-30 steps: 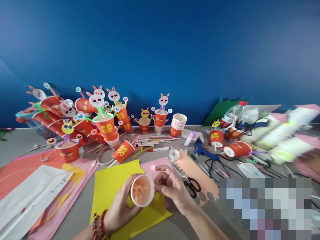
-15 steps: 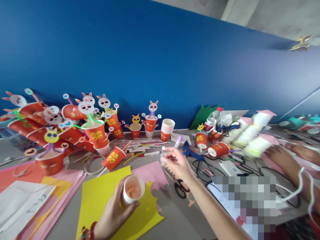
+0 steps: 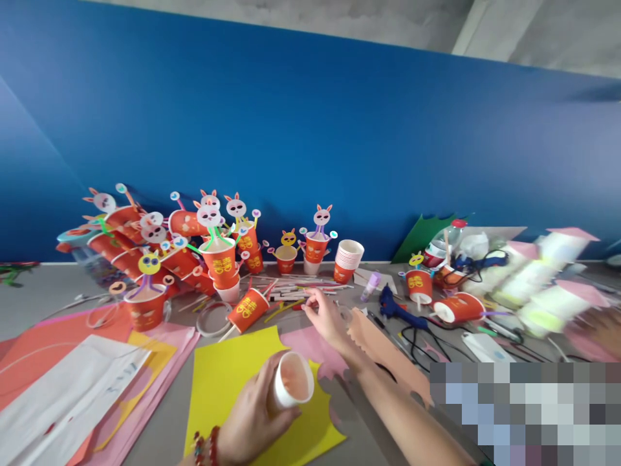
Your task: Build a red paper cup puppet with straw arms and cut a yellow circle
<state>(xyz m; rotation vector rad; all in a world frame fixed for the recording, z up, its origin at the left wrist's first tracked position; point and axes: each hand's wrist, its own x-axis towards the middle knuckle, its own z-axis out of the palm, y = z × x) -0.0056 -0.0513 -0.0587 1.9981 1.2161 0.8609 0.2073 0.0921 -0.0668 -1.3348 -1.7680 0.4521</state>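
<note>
My left hand [image 3: 257, 408], with a beaded bracelet at the wrist, is closed around a paper cup [image 3: 294, 377] with a white rim. The cup tilts so its mouth faces up toward me, over a yellow sheet [image 3: 233, 375] with a scalloped right edge. My right hand [image 3: 323, 317] reaches past it above a pink sheet [image 3: 301, 333]. Its fingers are bent and look apart, near a pile of pens and thin sticks [image 3: 291, 287]; I make out nothing held. Left of it lies a red cup [image 3: 248, 310] on its side.
Rabbit-faced cup figures [image 3: 218, 262] crowd the left back. Stacked cups [image 3: 348, 260] stand by the blue wall. To the right are a glue stick [image 3: 371, 286], a blue glue gun [image 3: 400, 310] with black cable, white paper rolls [image 3: 548, 304] and another person's blurred hand [image 3: 601, 330].
The view has turned left, so things sit further right. My right hand has moved left toward the pens; a small white round spot at its fingertips no longer shows. My left hand keeps the cup.
</note>
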